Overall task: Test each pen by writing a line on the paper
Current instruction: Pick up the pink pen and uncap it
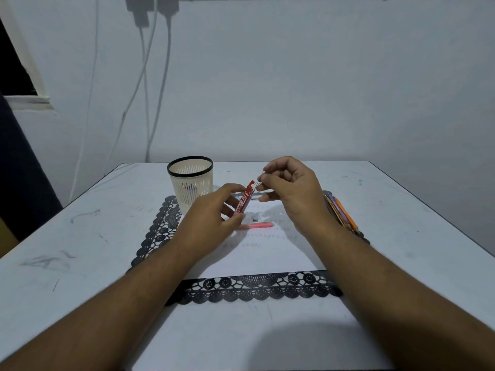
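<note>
My left hand [214, 210] grips a slim red case [244, 200], tilted, above the white paper [267, 253]. Just right of it my right hand [290, 191] pinches a thin grey stick [258, 182] at the case's open top. Below the case, a pink pen [258, 225] lies on the paper beside a small dark piece [255, 219]. Faint written lines cross the sheet. Several coloured pens [341, 212] lie at the paper's right edge, partly hidden by my right wrist.
A cream basket [190, 180] with a black rim stands at the back left, with pens inside. A black lace mat [257, 290] lies under the paper on the white table [80, 250]. Cables hang down the wall behind.
</note>
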